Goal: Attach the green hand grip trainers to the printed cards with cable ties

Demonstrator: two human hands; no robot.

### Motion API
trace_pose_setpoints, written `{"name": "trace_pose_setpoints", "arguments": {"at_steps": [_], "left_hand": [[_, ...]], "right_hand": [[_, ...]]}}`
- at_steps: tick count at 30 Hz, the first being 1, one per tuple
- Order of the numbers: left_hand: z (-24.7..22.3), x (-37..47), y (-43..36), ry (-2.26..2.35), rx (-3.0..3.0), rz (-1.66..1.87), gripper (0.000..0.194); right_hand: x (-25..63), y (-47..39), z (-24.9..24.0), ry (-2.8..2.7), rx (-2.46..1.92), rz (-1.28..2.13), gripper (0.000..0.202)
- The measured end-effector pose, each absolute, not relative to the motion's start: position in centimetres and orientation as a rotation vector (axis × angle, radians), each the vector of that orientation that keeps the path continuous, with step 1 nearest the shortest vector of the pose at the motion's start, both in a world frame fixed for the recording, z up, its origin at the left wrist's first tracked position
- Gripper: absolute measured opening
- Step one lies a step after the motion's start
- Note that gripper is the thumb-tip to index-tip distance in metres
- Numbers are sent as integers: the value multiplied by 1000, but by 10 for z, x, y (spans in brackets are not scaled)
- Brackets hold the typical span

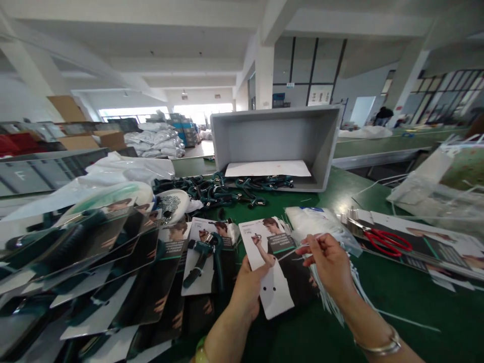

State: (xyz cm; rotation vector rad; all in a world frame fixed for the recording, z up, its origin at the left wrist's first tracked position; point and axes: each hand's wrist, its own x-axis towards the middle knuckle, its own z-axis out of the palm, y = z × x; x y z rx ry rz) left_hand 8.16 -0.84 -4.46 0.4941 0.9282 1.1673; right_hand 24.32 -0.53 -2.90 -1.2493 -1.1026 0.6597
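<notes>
My left hand (247, 287) grips a printed card (278, 297) by its left edge, thumb on top. Two dark holes show in the card's white lower part. Pinched in the fingers of my right hand (328, 262) is a thin white cable tie (291, 253), whose far end meets the card near my left thumb. Left of the card, a dark green hand grip (215, 259) lies on another printed card (192, 287). A bundle of white ties (325, 297) lies beneath my right hand, beside a clear plastic bag (315, 222).
Stacked cards with grips (132, 282) fill the left side. Behind are a bowl of metal parts (172, 205), a pile of loose grips (215, 194) and a grey crate (328, 151) on its side. Red-handled scissors (387, 242) lie on stacked cards (434, 242) at right.
</notes>
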Motion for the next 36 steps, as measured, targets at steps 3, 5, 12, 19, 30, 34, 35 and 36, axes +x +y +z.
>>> {"name": "trace_pose_setpoints", "arguments": {"at_steps": [3, 5, 12, 19, 30, 34, 35, 36], "left_hand": [[-44, 82, -9, 835, 463, 1202, 61], [-42, 83, -10, 800, 465, 1214, 59], [-39, 89, -17, 790, 481, 1266, 56], [-38, 93, -18, 806, 412, 1312, 66], [-34, 95, -23, 791, 491, 1391, 67], [-34, 98, -26, 759, 410, 1335, 69], [-33, 98, -26, 746, 384, 1310, 67], [-33, 99, -27, 734, 359, 1283, 65]], "right_hand": [[245, -7, -34, -1101, -1240, 589, 32], [246, -9, -36, -1114, -1237, 575, 31], [237, -17, -32, -1189, -1191, 500, 27], [244, -20, -33, -1216, -1167, 347, 20], [226, -31, -23, -1349, -1131, 363, 14], [221, -28, -31, -1286, -1093, 561, 17], [220, -27, -33, -1278, -1081, 606, 17], [219, -26, -35, -1272, -1072, 639, 18]]}}
